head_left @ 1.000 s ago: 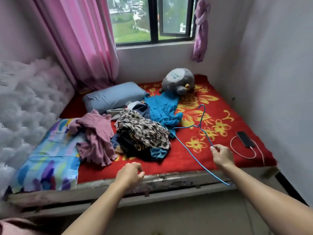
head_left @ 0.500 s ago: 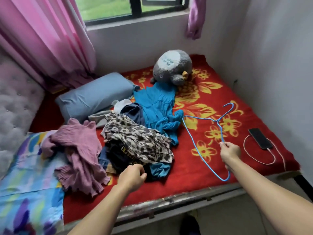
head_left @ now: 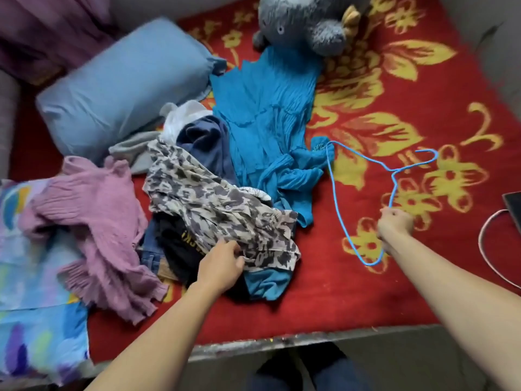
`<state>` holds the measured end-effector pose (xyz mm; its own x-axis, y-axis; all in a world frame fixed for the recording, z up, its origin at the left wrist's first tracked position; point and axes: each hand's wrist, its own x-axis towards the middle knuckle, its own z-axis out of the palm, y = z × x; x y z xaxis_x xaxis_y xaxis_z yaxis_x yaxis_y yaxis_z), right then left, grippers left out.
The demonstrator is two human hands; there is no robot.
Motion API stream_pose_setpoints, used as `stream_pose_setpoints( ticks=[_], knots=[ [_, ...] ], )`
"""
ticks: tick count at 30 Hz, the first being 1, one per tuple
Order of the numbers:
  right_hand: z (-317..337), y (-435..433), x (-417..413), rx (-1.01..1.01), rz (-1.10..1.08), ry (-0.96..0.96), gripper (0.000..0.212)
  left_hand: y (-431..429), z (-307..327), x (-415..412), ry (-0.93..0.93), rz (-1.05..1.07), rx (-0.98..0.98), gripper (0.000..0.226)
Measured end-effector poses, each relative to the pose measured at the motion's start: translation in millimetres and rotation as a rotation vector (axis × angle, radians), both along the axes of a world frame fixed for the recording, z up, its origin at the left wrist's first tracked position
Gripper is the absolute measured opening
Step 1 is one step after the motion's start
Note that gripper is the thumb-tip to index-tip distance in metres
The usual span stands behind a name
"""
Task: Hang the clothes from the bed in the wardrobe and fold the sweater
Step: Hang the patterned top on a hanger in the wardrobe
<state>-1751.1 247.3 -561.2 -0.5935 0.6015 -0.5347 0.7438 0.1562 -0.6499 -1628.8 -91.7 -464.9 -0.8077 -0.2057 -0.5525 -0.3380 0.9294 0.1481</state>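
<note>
A heap of clothes lies on the red flowered bed (head_left: 324, 300). On top is a leopard-print garment (head_left: 214, 204), and my left hand (head_left: 221, 265) pinches its near edge. A teal dress (head_left: 267, 114) stretches behind it, a dark blue garment (head_left: 205, 139) sits beside that, and a pink ribbed sweater (head_left: 95, 221) lies crumpled to the left. My right hand (head_left: 394, 224) grips a thin blue wire hanger (head_left: 335, 190) by one arm; the hanger rests over the bed, its far corner touching the teal dress.
A blue pillow (head_left: 121, 83) and a grey plush toy (head_left: 307, 21) lie at the back. A colourful blanket (head_left: 33, 300) covers the left. A phone (head_left: 514, 207) with a white cable (head_left: 485, 249) sits at the right edge. The bed's front rail (head_left: 310, 341) runs below my arms.
I have leaned in over the bed. My left hand has moved forward onto the leopard-print garment and taken its edge. My right hand has carried the hanger inward beside the teal dress.
</note>
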Motion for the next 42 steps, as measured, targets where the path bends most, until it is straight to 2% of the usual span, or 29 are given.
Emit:
stream_pose_setpoints(
  ticks=[3, 6, 9, 10, 12, 14, 16, 19, 20, 21, 23, 26, 28, 30, 32, 33, 34, 36, 37, 39, 41, 42],
  knots=[
    [-52, 4, 12, 0.077, 0.227, -0.248, 0.025, -7, -40, -26, 0.049, -0.062, -0.111, 0.033],
    [-81, 2, 25, 0.19, 0.462, -0.437, 0.027, -5, -76, -57, 0.151, -0.257, -0.222, 0.059],
    [-83, -7, 35, 0.285, 0.719, -0.582, 0.032, -2, -104, -82, 0.094, -0.398, -0.256, 0.082],
    [-78, -12, 37, 0.349, 0.767, -0.579, 0.031, -2, -110, -88, 0.063, -0.427, -0.266, 0.081],
    [-65, -29, 35, 0.429, 0.838, -0.482, 0.023, -5, -115, -96, 0.056, -0.437, -0.267, 0.059],
    [-56, -54, 30, 0.378, 0.922, -0.362, 0.02, -8, -110, -103, 0.122, -0.372, -0.207, 0.03],
    [-51, -82, 23, 0.288, 1.056, -0.277, 0.028, -9, -102, -104, 0.181, -0.215, -0.045, 0.017],
    [-49, -129, 22, 0.144, 1.313, -0.327, 0.06, -21, -84, -99, 0.311, 0.169, 0.228, 0.014],
    [-52, -146, 26, 0.093, 1.351, -0.343, 0.06, -31, -79, -96, 0.378, 0.256, 0.273, 0.019],
    [-56, -160, 30, 0.038, 1.332, -0.322, 0.045, -42, -74, -92, 0.434, 0.322, 0.296, 0.024],
    [-60, -182, 36, -0.096, 1.122, -0.241, 0.005, -71, -64, -83, 0.499, 0.454, 0.301, 0.036],
    [-51, -187, 28, -0.337, 0.714, -0.083, 0.02, -112, -55, -60, 0.482, 0.602, 0.19, 0.047],
    [-37, -180, 12, -0.462, 0.471, -0.016, 0.022, -125, -56, -37, 0.369, 0.639, 0.087, 0.047],
    [-20, -175, -7, -0.599, 0.298, -0.034, 0.023, -122, -61, -20, 0.217, 0.629, 0.01, 0.042],
    [-10, -173, -24, -0.63, 0.246, -0.03, 0.026, -107, -64, -17, 0.099, 0.581, -0.012, 0.022],
    [-8, -173, -29, -0.583, 0.237, -0.021, 0.027, -98, -66, -20, 0.084, 0.529, -0.018, 0.011],
    [-8, -172, -33, -0.487, 0.228, -0.022, 0.025, -89, -67, -25, 0.111, 0.456, -0.038, 0.019],
    [-16, -169, -31, -0.288, 0.183, -0.058, 0.014, -74, -71, -39, 0.28, 0.35, -0.04, 0.035],
    [-18, -170, -25, -0.278, 0.168, -0.101, 0.011, -69, -72, -48, 0.38, 0.32, -0.012, 0.038],
    [-28, -176, -10, -0.403, 0.188, -0.243, 0.029, -63, -76, -71, 0.437, 0.268, 0.066, 0.046],
    [-38, -188, 5, -0.496, 0.255, -0.374, 0.043, -61, -86, -92, 0.325, 0.167, 0.097, 0.056],
    [-43, -195, 12, -0.538, 0.272, -0.397, 0.039, -61, -92, -100, 0.246, 0.105, 0.102, 0.06]
  ],
)
